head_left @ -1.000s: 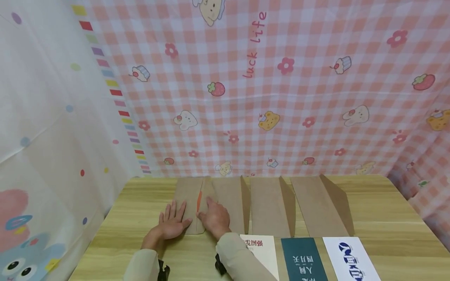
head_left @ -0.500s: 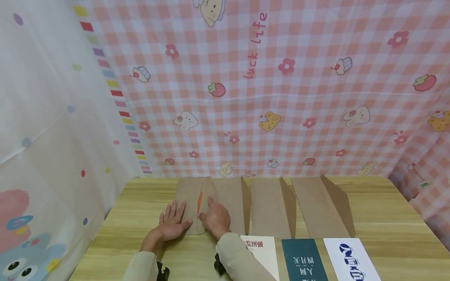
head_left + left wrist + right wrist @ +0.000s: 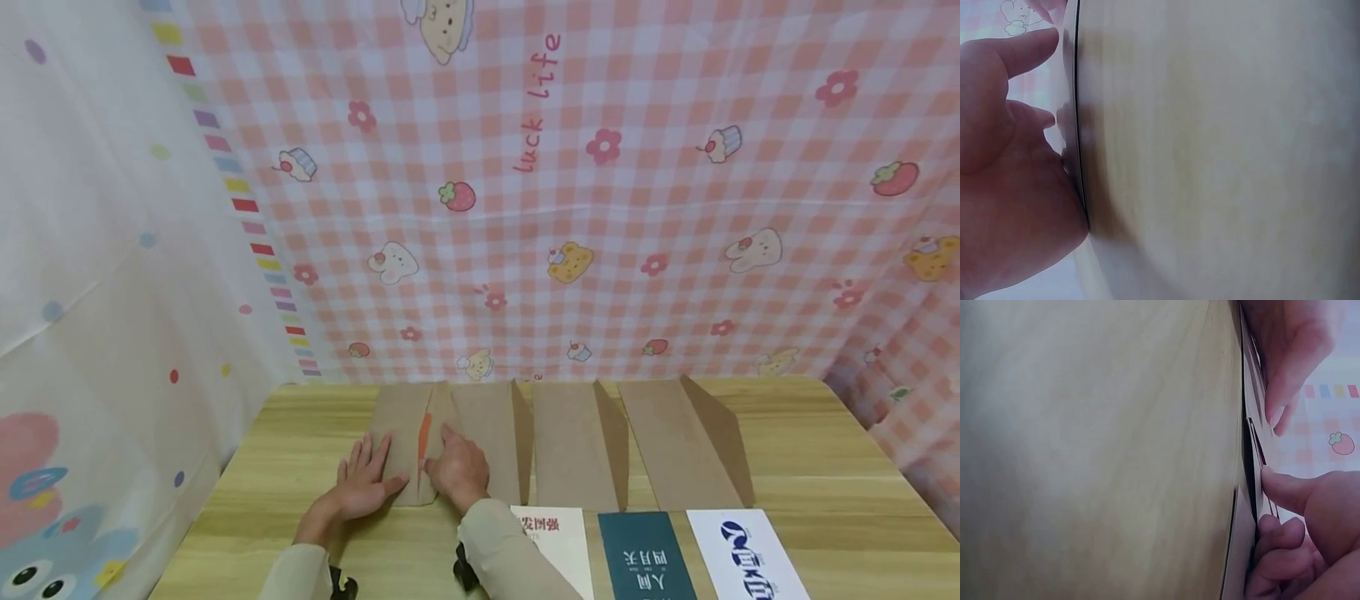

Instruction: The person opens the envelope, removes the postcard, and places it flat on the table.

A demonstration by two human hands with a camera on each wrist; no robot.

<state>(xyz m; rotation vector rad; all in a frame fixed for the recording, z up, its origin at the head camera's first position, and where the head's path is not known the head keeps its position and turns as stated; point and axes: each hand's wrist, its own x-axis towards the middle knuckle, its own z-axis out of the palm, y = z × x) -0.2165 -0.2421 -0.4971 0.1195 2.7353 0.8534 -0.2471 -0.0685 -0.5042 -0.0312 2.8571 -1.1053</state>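
A brown paper envelope [image 3: 396, 407] lies at the left end of a row, with a narrow orange strip [image 3: 424, 435] showing along its opening. My left hand [image 3: 363, 483] rests on its left part, fingers spread and straight. On the right side, my right hand [image 3: 459, 468] pinches the envelope's flap [image 3: 444, 406]. In the right wrist view, the right thumb [image 3: 1288, 489] presses at the flap's edge while the other fingers curl below it. The left wrist view has the left palm [image 3: 1016, 219] low against the tabletop.
Further brown envelopes [image 3: 573, 442] with their flaps out to the right continue the row. In front lie a cream card [image 3: 566, 542], a dark green card [image 3: 647, 554] and a white card [image 3: 750, 550]. A checked cloth [image 3: 637, 208] hangs behind the wooden table [image 3: 817, 450].
A little more of the orange strip shows at the envelope's opening. The right thumb has shifted slightly; the left hand stays in place. The head view has moved a little.
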